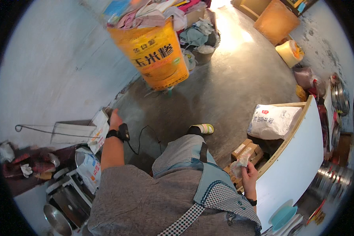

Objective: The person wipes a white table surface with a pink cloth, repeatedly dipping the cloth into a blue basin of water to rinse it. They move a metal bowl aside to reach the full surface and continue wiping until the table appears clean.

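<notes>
My right hand [249, 176] grips a crumpled whitish cloth or paper [240, 165] at the left edge of a white-topped cabinet or table [292, 159]. Just below that cloth are small brown cardboard boxes [247, 150]. My left hand [115, 120] reaches forward by the wall, beside a pale sheet or bag [99, 131] bearing print. A black device [124, 132] is strapped on that wrist, with a cable [139, 138] hanging from it. The fingers of the left hand are foreshortened, and whether they touch anything is unclear.
Ahead stands a yellow printed sack [156, 56] topped with cloths, beside a bin [205, 56] of rags. A white printed sack [274, 121] sits by the tabletop. At lower left are a metal bowl [57, 219] and a long bent wire [56, 131]. Concrete floor [239, 88] stretches ahead.
</notes>
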Tool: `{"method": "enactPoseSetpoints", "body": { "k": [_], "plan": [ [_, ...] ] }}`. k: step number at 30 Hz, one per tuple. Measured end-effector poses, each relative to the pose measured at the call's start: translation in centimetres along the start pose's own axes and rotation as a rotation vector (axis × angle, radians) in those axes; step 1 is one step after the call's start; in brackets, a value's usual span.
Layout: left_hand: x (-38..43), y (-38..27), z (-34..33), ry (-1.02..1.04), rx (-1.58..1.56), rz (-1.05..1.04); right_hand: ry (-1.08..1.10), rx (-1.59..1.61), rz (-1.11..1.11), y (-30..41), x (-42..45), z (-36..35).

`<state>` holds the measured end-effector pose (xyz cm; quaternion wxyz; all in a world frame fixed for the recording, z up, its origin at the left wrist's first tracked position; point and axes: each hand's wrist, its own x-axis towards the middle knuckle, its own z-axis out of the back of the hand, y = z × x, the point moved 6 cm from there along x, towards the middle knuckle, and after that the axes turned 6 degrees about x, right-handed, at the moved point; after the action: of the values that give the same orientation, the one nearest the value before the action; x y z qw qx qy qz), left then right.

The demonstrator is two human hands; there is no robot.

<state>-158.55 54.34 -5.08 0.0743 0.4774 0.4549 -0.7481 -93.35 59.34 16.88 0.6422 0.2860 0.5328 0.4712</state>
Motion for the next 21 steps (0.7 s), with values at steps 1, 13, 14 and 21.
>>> {"method": "enactPoseSetpoints", "body": {
  "k": [1,13,14,21],
  "plan": [
    [-2.0,0.0,-2.2,0.088,-0.016,0.020,0.018,0.020,0.004,-0.1,0.1,0.2],
    [-32.8,0.9,-40.5,1.497,0.222,0.394,-0.473,0.254,0.037,0.2,-5.8,5.5],
    [-35.7,3.0,-42.7,1.668,0.308,0.410,-0.540,0.237,0.056,0.8,-6.9,6.0],
    [-50.5,17.1,-44.6,1.850,1.189,0.410,-0.989,-0.339,0.271,2.5,-8.9,9.3]
  ]
}}
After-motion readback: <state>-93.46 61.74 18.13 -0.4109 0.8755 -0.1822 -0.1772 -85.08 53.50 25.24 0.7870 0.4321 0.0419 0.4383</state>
